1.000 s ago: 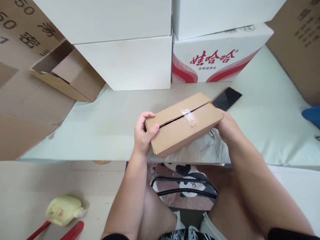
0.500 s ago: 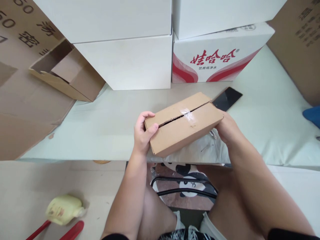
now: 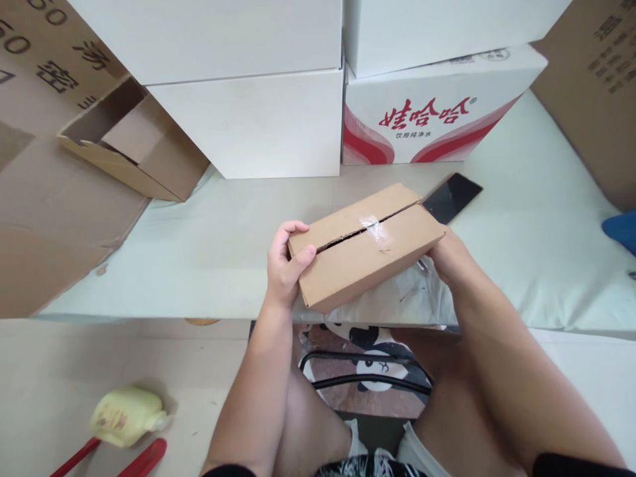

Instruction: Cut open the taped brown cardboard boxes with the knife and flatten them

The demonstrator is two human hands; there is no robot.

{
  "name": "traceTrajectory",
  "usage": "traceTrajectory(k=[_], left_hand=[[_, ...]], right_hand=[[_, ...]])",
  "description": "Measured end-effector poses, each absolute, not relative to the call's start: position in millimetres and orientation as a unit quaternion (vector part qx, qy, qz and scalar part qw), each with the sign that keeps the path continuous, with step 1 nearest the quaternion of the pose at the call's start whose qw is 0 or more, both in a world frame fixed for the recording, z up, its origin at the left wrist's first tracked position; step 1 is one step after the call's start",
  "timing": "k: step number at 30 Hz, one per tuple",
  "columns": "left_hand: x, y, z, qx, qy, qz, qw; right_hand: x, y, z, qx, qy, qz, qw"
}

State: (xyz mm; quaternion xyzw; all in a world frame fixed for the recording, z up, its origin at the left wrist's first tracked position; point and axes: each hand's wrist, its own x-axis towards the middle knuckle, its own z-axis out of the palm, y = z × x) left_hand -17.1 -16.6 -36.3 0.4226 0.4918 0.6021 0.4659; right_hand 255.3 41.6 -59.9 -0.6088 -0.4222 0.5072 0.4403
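A brown cardboard box point(image 3: 355, 248) is held at a slant above the front part of the table. A narrow dark gap runs between its top flaps, crossed by a piece of clear tape point(image 3: 373, 229). My left hand point(image 3: 288, 262) grips the left end, thumb on top and fingers around the far side. At the right end my right hand point(image 3: 446, 255) supports the box, its fingers hidden behind and below. A black phone point(image 3: 454, 197) lies just past the right corner. Under the box is a clear plastic bag point(image 3: 412, 291) with a small metallic object, partly covered.
White cartons point(image 3: 258, 132) stand stacked along the back, beside one with red lettering point(image 3: 432, 119). An open cardboard box point(image 3: 144, 146) sits at the left. Something blue point(image 3: 621, 232) is at the right edge. A yellow bottle point(image 3: 126, 416) lies on the floor.
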Motion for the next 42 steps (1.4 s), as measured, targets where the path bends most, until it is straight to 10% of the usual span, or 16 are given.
traceTrajectory(k=[42], left_hand=[[-15.3, -15.3, -34.8, 0.384, 0.485, 0.613, 0.491]], right_hand=[[262.2, 44.1, -75.5, -0.599, -0.461, 0.49, 0.434]])
